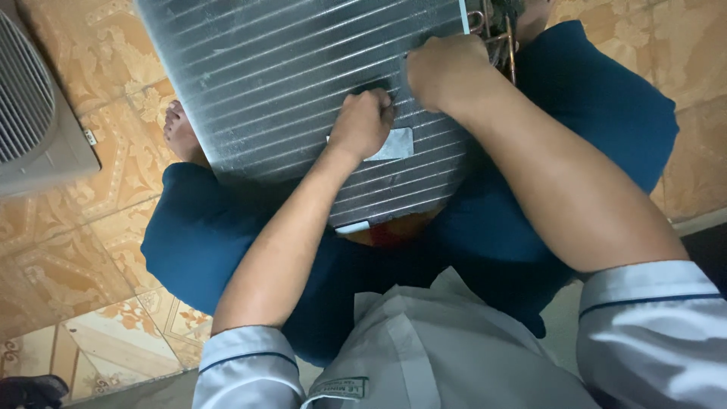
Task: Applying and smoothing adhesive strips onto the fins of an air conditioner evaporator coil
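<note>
A finned metal coil panel (288, 83), grey with fine ribs and a pale patch of tape (394, 144), lay across the person's lap. The left hand (363, 125) pressed on it, fist closed on something dark and hard to make out. The right hand (447, 72) curled shut near copper pipes (496, 30), cut off at the top edge

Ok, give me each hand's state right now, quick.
Left hand: closed in a fist, pressed on the finned metal coil; whether it holds anything cannot be told.
Right hand: curled shut on the coil's surface; contents hidden.
</note>
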